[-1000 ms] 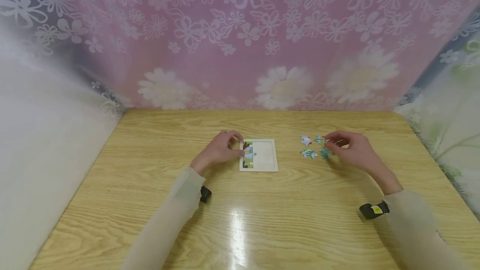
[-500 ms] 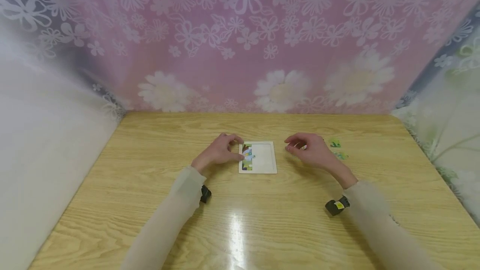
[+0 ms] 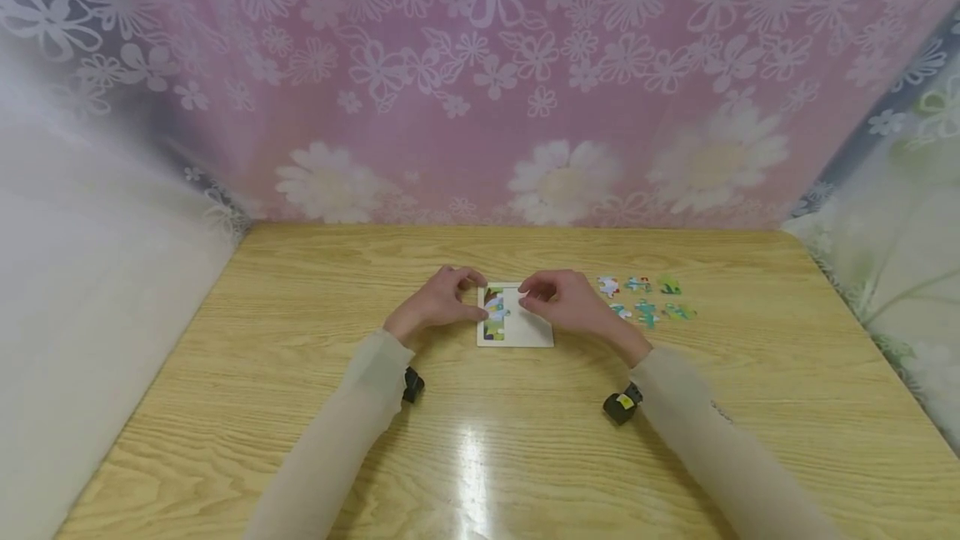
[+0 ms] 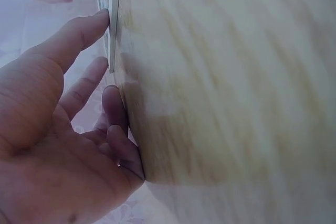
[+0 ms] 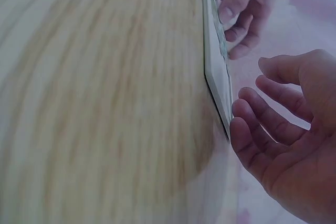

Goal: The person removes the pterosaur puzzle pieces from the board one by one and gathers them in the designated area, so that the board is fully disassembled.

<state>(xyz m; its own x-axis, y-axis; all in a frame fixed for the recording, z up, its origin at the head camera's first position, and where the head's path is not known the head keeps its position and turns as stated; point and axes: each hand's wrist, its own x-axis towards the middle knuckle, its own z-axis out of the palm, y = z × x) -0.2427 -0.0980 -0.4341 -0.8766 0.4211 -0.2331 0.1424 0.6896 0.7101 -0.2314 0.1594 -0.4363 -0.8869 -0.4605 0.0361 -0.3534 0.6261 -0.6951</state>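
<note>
Puzzle tray (image 3: 527, 332), one: lay flat on the wooden desk (image 3: 300, 298), a picture strip (image 3: 494, 325) filling its left side, the rest bare; seams in the strip too small to count.

Change: the right hand (image 3: 572, 303), over the loose pieces a second earlier, then right of the tray, had come above the tray's right part. The left hand (image 3: 437, 304) had stayed put.

Loose puzzle pieces (image 3: 646, 312), six: two rows of three, right of the tray, all uncovered again.

Hands, two: left, thumb and forefinger parted, touching the tray's left edge; right, fingers loosely bent and slightly spread.

Surroundings: two pale sleeves (image 3: 337, 432); two black wrist cameras (image 3: 621, 407); one flowered curtain (image 3: 450, 107) behind the desk.

Obstruction: the right hand hid the tray's upper right corner from the head view.
</note>
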